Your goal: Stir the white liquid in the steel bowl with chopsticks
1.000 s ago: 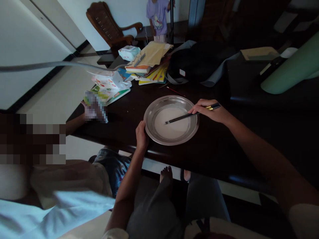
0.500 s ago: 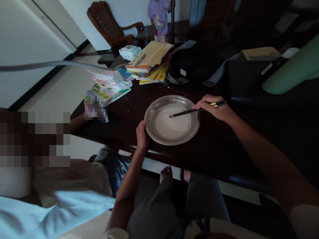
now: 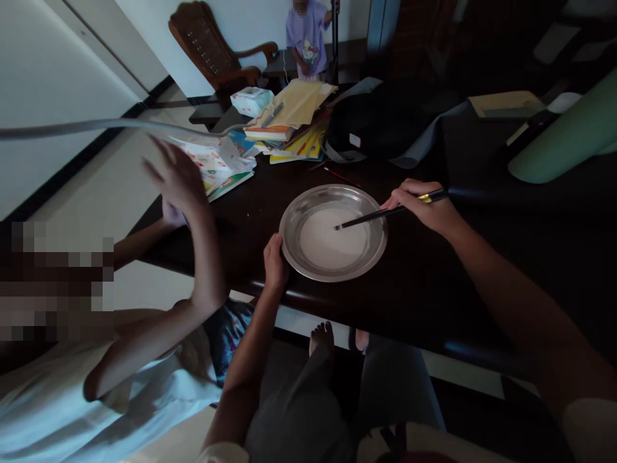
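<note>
A round metal basin (image 3: 332,275) stands on the dark table, holding a smooth layer of white liquid (image 3: 328,241). My left hand (image 3: 274,262) is closed on the basin's left rim, fingers mostly hidden from above. Over the right rim, my right hand (image 3: 418,202) grips black chopsticks (image 3: 369,217) with a gold band near the top end. They lie close together and slant down to the left, tips at the middle of the white liquid.
A person (image 3: 159,347) sits at my left, one arm raised near books and packaging (image 3: 222,161). Beyond the basin are a book pile (image 3: 289,122), a tissue pack (image 3: 251,101) and a black bag (image 3: 376,125). A green bottle (image 3: 559,138) lies at right. Another person (image 3: 308,38) stands behind.
My right hand and the chopsticks have shifted slightly right, the tips moving right in the liquid. The neighbour's arm has risen at left. My left hand and the basin stay put.
</note>
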`<state>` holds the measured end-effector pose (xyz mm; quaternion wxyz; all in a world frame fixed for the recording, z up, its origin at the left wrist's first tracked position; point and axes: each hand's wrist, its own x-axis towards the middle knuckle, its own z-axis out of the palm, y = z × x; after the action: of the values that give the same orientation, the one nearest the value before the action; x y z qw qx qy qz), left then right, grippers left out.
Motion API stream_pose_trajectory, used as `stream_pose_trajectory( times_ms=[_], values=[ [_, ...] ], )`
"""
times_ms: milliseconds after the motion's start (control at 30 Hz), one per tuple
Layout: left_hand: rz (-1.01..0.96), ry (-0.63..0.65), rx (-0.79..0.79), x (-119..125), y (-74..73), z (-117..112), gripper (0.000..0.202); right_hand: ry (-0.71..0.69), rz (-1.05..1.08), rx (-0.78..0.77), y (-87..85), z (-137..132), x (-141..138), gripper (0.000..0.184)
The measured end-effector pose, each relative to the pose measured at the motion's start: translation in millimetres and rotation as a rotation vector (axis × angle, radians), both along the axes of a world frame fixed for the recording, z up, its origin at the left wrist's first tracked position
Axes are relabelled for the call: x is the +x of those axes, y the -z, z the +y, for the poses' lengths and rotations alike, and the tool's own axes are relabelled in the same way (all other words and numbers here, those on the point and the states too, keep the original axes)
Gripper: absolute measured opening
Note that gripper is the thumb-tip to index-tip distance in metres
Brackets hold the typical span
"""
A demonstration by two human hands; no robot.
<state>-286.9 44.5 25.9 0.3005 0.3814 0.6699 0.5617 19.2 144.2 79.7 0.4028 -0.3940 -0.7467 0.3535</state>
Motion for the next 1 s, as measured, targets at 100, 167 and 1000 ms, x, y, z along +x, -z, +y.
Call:
stream_pose_trajectory(
  times_ms=[100, 167, 1000],
  values=[
    [-0.022, -0.02, -0.007, 1, -0.5, 0, 0.033, -0.086, -0.013, -0.035, -1.9, -4, -3, 0.04],
    [-0.025, -0.029, -0.009, 1, -1.4, -1, 0.033, -0.133, -0.042, -0.017, -1.0, -5, -6, 0.036],
    [-0.033, -0.044, -0.011, 0, -0.2, 0, 0.033, -0.146, 0.015, -0.091, -0.3, -9, -8, 0.036]
  ],
)
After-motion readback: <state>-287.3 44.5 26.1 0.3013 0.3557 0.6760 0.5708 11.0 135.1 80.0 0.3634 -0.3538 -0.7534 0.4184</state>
